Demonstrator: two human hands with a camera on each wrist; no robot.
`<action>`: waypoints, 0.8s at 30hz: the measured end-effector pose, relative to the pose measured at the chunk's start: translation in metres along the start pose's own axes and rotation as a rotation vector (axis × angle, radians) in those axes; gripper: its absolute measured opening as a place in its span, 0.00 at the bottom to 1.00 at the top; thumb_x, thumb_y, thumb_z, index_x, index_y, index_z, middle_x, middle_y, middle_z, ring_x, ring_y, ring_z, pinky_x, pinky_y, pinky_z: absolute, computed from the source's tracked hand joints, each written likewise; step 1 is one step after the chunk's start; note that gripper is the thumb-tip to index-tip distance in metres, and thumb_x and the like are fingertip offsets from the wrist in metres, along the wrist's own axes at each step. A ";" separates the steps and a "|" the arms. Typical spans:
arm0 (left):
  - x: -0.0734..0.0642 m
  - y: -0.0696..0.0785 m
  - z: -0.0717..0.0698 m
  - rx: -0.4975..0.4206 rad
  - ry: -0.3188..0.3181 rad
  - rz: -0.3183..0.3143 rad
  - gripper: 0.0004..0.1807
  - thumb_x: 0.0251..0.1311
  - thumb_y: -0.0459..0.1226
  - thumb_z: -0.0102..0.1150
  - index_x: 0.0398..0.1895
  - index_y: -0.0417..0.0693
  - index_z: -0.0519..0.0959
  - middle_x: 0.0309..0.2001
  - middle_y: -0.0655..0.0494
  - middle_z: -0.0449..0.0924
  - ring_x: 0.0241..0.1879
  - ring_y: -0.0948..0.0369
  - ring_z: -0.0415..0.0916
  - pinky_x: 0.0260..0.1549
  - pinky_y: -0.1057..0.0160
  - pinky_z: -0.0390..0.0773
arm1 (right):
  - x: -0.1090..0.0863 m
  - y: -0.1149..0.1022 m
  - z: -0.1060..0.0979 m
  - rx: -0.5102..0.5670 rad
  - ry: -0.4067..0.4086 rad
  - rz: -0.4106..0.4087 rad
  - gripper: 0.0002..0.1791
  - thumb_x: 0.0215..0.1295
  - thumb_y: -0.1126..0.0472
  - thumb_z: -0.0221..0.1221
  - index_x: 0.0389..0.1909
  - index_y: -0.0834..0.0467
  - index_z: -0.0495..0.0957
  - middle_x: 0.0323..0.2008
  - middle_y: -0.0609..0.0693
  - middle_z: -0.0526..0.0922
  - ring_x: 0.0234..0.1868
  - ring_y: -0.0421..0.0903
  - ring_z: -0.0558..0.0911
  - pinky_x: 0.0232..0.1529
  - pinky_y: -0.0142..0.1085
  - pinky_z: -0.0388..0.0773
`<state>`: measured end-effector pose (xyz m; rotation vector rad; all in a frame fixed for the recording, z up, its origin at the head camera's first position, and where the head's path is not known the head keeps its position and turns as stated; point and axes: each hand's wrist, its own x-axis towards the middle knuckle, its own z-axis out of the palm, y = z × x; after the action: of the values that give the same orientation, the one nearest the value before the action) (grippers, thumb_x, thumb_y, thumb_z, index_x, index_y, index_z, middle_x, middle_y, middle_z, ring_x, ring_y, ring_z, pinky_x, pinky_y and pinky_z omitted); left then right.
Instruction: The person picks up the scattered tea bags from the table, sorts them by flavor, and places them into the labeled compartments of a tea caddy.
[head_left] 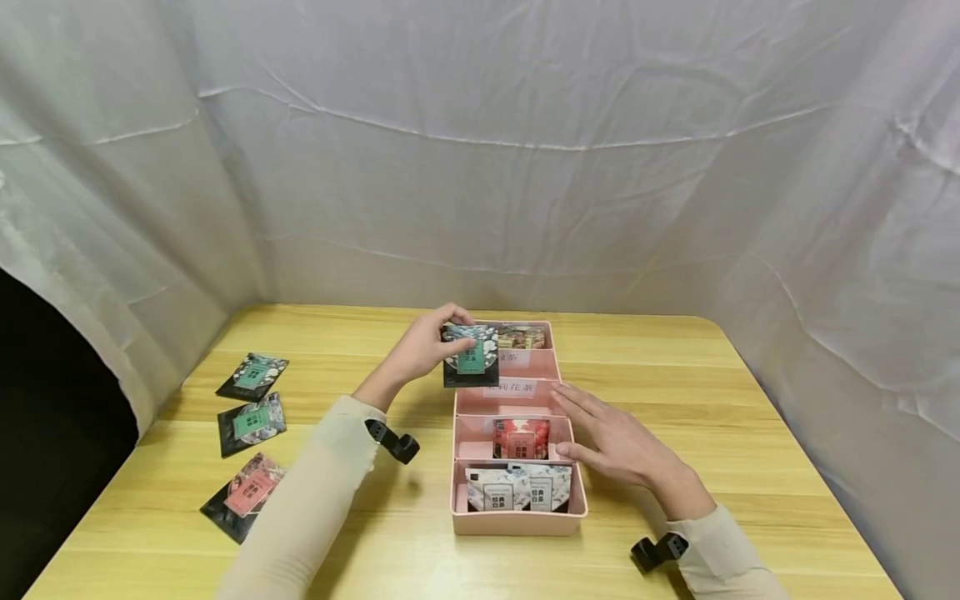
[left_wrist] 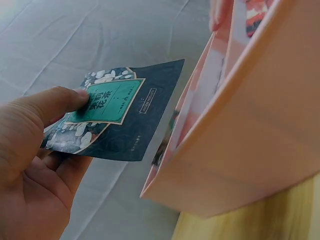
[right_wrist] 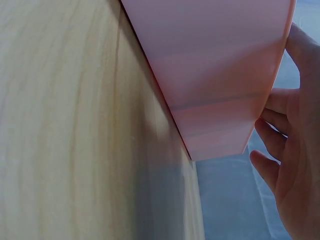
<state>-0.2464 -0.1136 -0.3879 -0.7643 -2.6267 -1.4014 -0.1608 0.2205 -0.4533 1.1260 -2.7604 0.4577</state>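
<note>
My left hand [head_left: 420, 348] pinches a dark tea sachet [head_left: 472, 373] with a green label, thumb on its front, over the left rim near the far end of a pink divided box [head_left: 517, 524]. In the left wrist view the sachet [left_wrist: 150, 112] is tilted beside the box wall [left_wrist: 250, 135]. My right hand [head_left: 622, 446] has its fingers at the box's right rim, holding nothing. A red sachet [head_left: 521, 439] stands in one compartment, and white sachets [head_left: 498, 490] fill the nearest. A patterned sachet [head_left: 522, 337] lies in the farthest.
Two green-labelled sachets, one farther [head_left: 252, 376] and one nearer [head_left: 252, 423], lie on the wooden table [head_left: 660, 358] at left. A red-labelled sachet [head_left: 246, 496] lies nearer me, close to my left sleeve. A pale curtain [head_left: 480, 208] surrounds the table's back and sides.
</note>
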 end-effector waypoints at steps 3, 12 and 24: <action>0.003 0.003 0.011 0.008 -0.021 0.009 0.14 0.62 0.40 0.66 0.48 0.49 0.78 0.50 0.53 0.79 0.53 0.53 0.74 0.54 0.51 0.75 | 0.000 0.000 0.000 -0.003 -0.001 0.002 0.43 0.69 0.39 0.54 0.77 0.53 0.52 0.76 0.51 0.53 0.71 0.57 0.61 0.62 0.61 0.66; 0.009 0.012 0.038 0.154 -0.093 0.020 0.11 0.62 0.39 0.65 0.44 0.51 0.75 0.45 0.56 0.79 0.39 0.59 0.78 0.42 0.60 0.81 | 0.000 0.001 0.000 -0.013 -0.001 -0.016 0.42 0.69 0.41 0.55 0.77 0.55 0.53 0.76 0.51 0.53 0.72 0.56 0.60 0.63 0.59 0.66; 0.006 0.017 0.056 0.225 -0.195 0.051 0.07 0.67 0.40 0.60 0.40 0.52 0.72 0.39 0.59 0.79 0.41 0.62 0.77 0.41 0.62 0.79 | 0.001 -0.001 0.002 -0.017 0.000 -0.019 0.42 0.69 0.40 0.54 0.76 0.56 0.54 0.76 0.52 0.53 0.71 0.57 0.61 0.63 0.60 0.66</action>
<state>-0.2346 -0.0592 -0.4063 -0.9738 -2.8213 -1.0430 -0.1614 0.2186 -0.4547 1.1480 -2.7461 0.4314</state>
